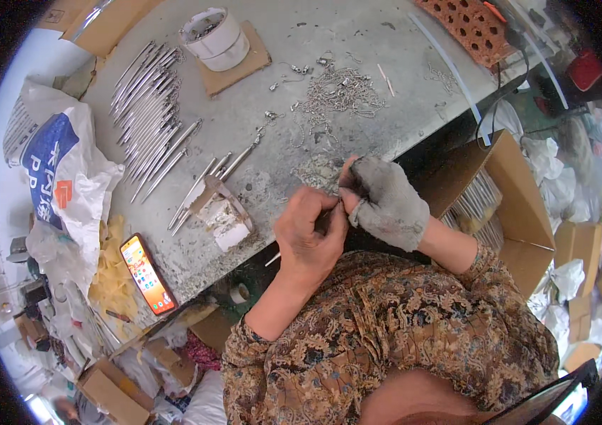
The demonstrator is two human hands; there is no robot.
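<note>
My bare left hand [311, 231] and my right hand [388, 203], in a grey, dirt-stained work glove with bare fingertips, meet at the table's near edge. Both are closed, fingertips pinched together; whatever lies between them is too small or hidden to name. A thin pale stick [272, 260] shows beside my left hand. Just left of my hands, a few slim metal rods [195, 193] lean on a cut white holder [224, 218]. Beyond my hands lies a tangled heap of fine metal chains [343, 93] with small fittings.
Many shiny metal rods [146, 117] lie in rows at left. A white tub [221, 44] stands on a cardboard square [253, 51]. A lit phone [147, 275] rests at the table's left edge. At right, an open cardboard box [522, 191] holds more rods; a perforated brick [467, 28] lies farther back.
</note>
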